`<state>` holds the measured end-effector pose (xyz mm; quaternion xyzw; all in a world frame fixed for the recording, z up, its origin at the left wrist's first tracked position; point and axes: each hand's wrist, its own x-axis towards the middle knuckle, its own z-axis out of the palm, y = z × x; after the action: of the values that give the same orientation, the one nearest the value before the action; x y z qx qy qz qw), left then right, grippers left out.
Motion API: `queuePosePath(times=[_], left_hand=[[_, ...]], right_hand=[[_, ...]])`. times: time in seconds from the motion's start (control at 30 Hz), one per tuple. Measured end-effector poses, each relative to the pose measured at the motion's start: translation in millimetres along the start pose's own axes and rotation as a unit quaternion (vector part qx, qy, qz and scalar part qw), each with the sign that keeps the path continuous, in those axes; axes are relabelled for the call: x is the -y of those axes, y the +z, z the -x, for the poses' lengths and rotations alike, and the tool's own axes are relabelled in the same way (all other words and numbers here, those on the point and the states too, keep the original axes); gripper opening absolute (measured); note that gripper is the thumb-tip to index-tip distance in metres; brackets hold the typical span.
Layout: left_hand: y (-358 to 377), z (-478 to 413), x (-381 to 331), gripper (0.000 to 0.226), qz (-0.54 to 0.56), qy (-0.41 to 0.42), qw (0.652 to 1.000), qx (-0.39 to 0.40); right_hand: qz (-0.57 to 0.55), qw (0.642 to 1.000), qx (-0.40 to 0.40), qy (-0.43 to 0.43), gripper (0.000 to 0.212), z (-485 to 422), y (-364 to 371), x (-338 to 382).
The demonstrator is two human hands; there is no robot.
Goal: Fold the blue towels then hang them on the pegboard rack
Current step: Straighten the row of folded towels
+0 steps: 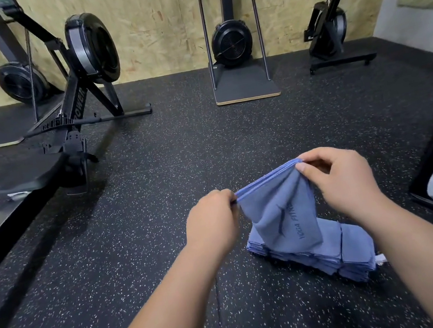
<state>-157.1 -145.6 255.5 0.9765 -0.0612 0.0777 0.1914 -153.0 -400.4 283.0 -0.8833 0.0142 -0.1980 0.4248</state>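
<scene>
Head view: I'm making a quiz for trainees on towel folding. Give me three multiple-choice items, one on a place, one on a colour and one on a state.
1. Where does the stack of folded towels lie?
A. on a table
B. on the speckled floor
C. on a shelf

2. What colour is the held towel?
A. blue
B. white
C. red

3. How do the left hand and right hand handle it?
A. both pinch its top edge
B. one hand only
C. neither touches it

Answers:
1. B, the stack sits directly on the floor.
2. A, the cloth is plainly blue.
3. A, each hand pinches one end of the top edge, and the towel hangs below.
</scene>
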Motion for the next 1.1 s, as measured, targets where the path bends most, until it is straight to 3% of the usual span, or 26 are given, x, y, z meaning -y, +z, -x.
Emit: queuePosePath(times=[0.17,0.3,0.4,0.53,0.83,0.93,1.1], left_hand=[[-18.7,-5.4,5.9,0.008,0.086,0.08,0.988,-0.1],[-27.2,-7.2,10.1,0.007,0.112,0.146,0.976,-0.115],[-35.1,-10.3,19.2,0.008,0.022,0.086,0.99,-0.108],[-35.7,-9.4,24.0,0.013,-0.083,0.009,0.997,-0.007],[-37.0,-12.1,20.9,0.02,-0.106,0.032,0.993,-0.051],[-35.2,-12.2,21.8,0.016,-0.057,0.023,0.997,-0.056],[-39.4,-12.5,29.3,0.004,0.121,0.02,0.992,-0.035]], right_hand=[[0.049,0.995,0.057,0.06,0.008,0.9,3.5,-20.7],[0.092,0.981,0.152,0.081,0.01,5.8,5.8,-24.6],[0.061,0.987,0.13,0.077,0.011,4.6,1.1,-19.7],[0.036,0.991,0.116,0.052,0.01,5.4,0.2,-6.3],[0.082,0.985,0.142,0.056,0.01,8.6,0.6,-2.7],[0.085,0.984,0.142,0.058,0.01,8.1,0.8,-3.2],[0.027,0.987,0.141,0.066,0.009,3.2,-6.8,-8.7]])
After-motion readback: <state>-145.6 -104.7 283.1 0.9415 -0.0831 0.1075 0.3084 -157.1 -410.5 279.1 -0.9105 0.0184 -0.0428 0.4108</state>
